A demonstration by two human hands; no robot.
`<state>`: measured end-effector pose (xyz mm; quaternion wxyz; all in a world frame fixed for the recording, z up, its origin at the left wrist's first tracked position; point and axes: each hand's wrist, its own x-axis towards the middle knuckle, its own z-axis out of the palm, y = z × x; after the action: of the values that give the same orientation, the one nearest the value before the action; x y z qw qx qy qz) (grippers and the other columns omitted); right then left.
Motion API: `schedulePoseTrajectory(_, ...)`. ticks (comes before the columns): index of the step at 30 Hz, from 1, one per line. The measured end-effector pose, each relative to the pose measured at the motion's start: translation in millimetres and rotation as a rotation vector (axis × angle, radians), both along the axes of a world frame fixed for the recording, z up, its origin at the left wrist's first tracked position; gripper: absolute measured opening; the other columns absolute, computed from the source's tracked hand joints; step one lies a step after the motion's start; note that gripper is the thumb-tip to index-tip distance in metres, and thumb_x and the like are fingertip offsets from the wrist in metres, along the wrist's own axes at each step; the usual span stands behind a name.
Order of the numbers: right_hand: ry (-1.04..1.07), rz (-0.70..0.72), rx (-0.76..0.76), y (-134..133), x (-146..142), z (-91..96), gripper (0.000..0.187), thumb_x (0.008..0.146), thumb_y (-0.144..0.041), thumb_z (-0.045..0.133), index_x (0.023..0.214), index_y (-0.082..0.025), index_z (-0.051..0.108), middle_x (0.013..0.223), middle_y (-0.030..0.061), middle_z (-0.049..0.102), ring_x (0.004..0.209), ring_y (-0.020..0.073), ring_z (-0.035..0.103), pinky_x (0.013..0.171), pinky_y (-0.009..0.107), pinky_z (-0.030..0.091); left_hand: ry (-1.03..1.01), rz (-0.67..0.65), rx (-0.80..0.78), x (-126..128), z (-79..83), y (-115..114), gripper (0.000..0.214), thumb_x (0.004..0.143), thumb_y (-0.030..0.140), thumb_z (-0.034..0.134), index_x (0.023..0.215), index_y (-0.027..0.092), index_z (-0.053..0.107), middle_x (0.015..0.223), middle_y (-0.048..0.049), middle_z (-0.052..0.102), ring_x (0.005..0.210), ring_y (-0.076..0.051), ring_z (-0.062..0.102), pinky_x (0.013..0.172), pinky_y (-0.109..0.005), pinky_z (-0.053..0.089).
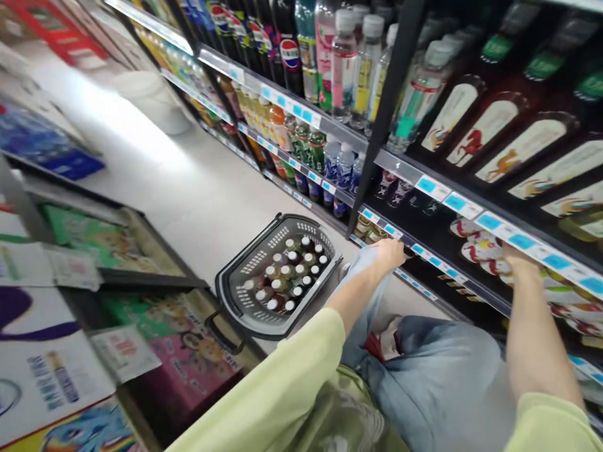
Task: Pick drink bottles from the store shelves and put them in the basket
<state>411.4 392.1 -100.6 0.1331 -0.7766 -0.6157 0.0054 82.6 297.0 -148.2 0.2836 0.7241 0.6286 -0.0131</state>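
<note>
I crouch in a shop aisle facing drink shelves. My left hand (pixel 390 252) reaches to the edge of a low shelf (pixel 424 257) with blue price tags; its fingers curl at the rail and what they touch is hidden. My right hand (pixel 517 256) reaches into the shelf level above, among white and red packaged bottles (pixel 475 242); its fingers are out of sight behind the rail. A grey shopping basket (pixel 245 276) stands on the floor to my left, filled with several small capped bottles (pixel 292 273).
Tall shelves of soft drinks and water bottles (pixel 348 63) run along the right. Dark bottles with horse labels (pixel 490 129) lie on an upper shelf. Chest freezers with printed packs (pixel 94 238) line the left. The pale floor aisle (pixel 155 163) runs between them.
</note>
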Motion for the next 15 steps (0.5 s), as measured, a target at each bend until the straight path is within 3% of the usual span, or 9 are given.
schedulePoseTrajectory(4,0.021,-0.039,0.009,-9,11,-5.9,0.038,0.104,-0.026,0.054,0.133,-0.014,0.075,0.145,0.0311,0.063,0.144,0.0355,0.054,0.112,0.058,0.036,-0.011,-0.024,0.020,2,-0.2,-3,0.035,0.099,0.022,0.055,0.122,0.006,0.077,0.114,-0.0273,0.074,0.110,-0.040,0.071,0.098,-0.063,0.055)
schedulePoseTrajectory(8,0.055,-0.234,0.396,-49,21,-38.4,0.062,0.078,-0.038,0.080,0.137,-0.017,0.074,0.139,0.0372,0.065,0.136,0.0515,0.059,0.098,0.071,0.040,-0.001,-0.030,0.061,5,-6.3,-3,0.034,0.099,0.027,0.061,0.122,0.010,0.079,0.111,-0.0256,0.075,0.105,-0.042,0.071,0.093,-0.065,0.056)
schedulePoseTrajectory(10,0.115,-0.265,0.510,-78,21,-59.6,0.049,0.075,-0.044,0.081,0.119,-0.024,0.080,0.119,0.0372,0.071,0.126,0.0550,0.064,0.092,0.075,0.041,0.006,-0.031,0.095,7,-11.4,-2,0.034,0.099,0.029,0.061,0.122,0.011,0.079,0.109,-0.0241,0.075,0.103,-0.042,0.071,0.091,-0.066,0.057)
schedulePoseTrajectory(15,0.176,-0.246,0.618,-136,-7,-92.5,0.027,0.078,-0.050,0.073,0.102,-0.037,0.068,0.110,0.0298,0.070,0.117,0.0525,0.068,0.089,0.077,0.044,-0.001,-0.125,0.199,18,-20.3,-12,0.032,0.099,0.027,0.059,0.120,0.013,0.078,0.105,-0.0211,0.075,0.102,-0.041,0.072,0.090,-0.064,0.056)
